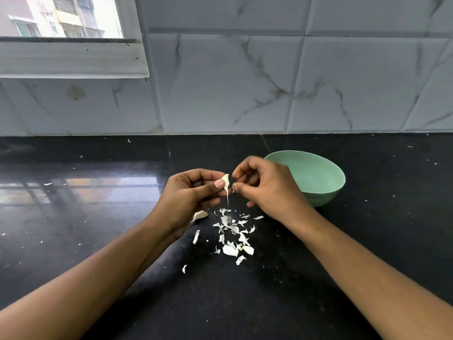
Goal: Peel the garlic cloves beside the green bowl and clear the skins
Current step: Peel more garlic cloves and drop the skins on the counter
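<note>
pale garlic clove (225, 180) held aloft, skins (232, 235) scattered beneath

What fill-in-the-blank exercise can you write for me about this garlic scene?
1. The left hand pinches the clove, close to the right hand, over the ____ counter.
2. The bowl is ____ in colour.
3. The bowl stands to the ____ of the skins.

Missing words: black; green; right.
</note>
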